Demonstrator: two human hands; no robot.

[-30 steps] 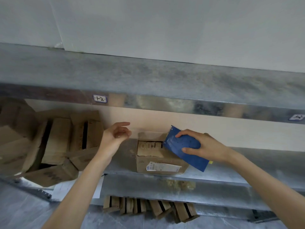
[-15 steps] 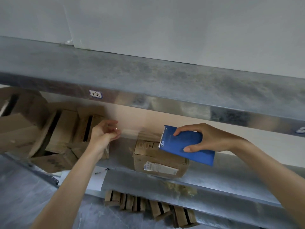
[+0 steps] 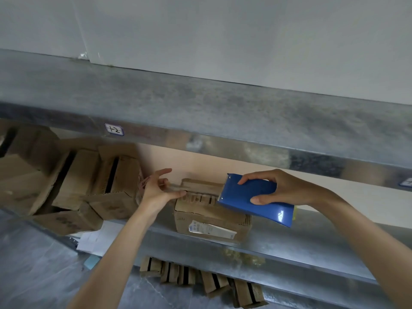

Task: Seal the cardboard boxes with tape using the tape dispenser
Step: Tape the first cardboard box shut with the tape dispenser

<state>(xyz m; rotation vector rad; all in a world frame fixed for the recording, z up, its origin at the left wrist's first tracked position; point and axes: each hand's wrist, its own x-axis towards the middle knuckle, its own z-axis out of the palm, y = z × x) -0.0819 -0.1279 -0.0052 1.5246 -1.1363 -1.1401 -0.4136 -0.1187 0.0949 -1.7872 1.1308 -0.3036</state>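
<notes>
A small cardboard box (image 3: 211,217) with a white label on its front stands on the middle metal shelf (image 3: 289,244). My right hand (image 3: 281,188) grips a blue tape dispenser (image 3: 252,198) held over the box's top right. A strip of clear tape (image 3: 178,188) runs from the dispenser leftward across the box top. My left hand (image 3: 157,188) holds the tape's free end at the box's left edge, thumb and a finger on it, the other fingers spread.
A heap of cardboard boxes (image 3: 78,181) fills the shelf to the left. More small boxes (image 3: 200,279) lie on the level below. An upper metal shelf (image 3: 200,112) with a label tag (image 3: 114,129) overhangs the work area. White papers (image 3: 98,239) lie at the shelf's lower left.
My left hand has moved right to the box's left edge, bringing the tape end with it. The dispenser has shifted slightly over the box top and the view has tilted a little.
</notes>
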